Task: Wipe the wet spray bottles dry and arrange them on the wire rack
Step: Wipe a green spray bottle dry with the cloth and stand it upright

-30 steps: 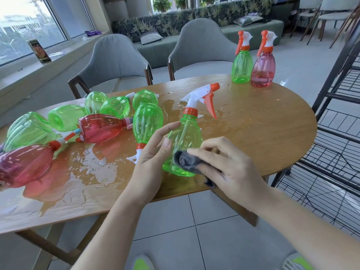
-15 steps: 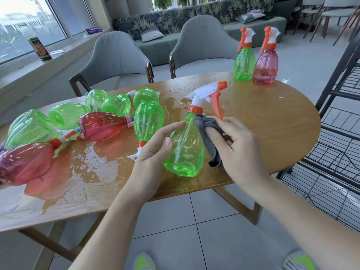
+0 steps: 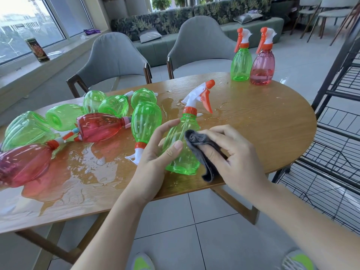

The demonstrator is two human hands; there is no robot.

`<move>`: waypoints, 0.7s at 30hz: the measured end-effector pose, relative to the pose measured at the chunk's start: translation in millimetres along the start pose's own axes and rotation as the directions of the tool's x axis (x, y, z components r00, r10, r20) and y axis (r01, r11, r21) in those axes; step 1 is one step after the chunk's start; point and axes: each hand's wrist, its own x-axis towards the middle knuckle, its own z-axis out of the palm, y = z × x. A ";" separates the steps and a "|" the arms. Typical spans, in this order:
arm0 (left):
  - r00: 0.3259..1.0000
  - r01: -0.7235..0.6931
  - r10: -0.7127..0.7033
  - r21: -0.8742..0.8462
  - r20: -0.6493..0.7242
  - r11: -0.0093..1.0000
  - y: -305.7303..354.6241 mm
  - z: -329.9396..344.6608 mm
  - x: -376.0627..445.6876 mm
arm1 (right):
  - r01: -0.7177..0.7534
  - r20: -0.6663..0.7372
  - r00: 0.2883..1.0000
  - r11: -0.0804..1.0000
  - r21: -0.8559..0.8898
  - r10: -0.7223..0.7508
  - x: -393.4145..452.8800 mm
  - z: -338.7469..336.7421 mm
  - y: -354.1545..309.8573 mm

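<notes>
Left hand [image 3: 155, 152] grips green bottle [image 3: 182, 149]; right hand [image 3: 231, 152] presses grey cloth [image 3: 202, 151], hiding bottle's right side.

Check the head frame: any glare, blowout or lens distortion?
Head view: window blown out top left; puddle on the table mirrors the red bottle; wide-angle bends the wire rack uprights; hands and green bottle sharp.
</notes>
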 end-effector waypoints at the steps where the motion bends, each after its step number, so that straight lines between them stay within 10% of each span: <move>1: 1.000 0.006 -0.006 -0.015 -0.016 1.000 0.8 0.6 -0.4 | 0.027 0.032 0.999 1.000 0.000 -0.027 -2.8 0.3 -1.0; 9: 0.998 0.022 -0.025 -0.044 -0.054 0.999 6.4 8.5 -0.7 | 0.321 0.177 0.937 0.942 -0.098 -0.301 -20.7 2.1 -3.1; 21: 0.995 0.039 -0.031 -0.078 0.096 0.996 3.2 -6.0 -2.8 | -0.193 -0.080 0.971 0.941 0.277 0.223 22.1 -0.3 16.5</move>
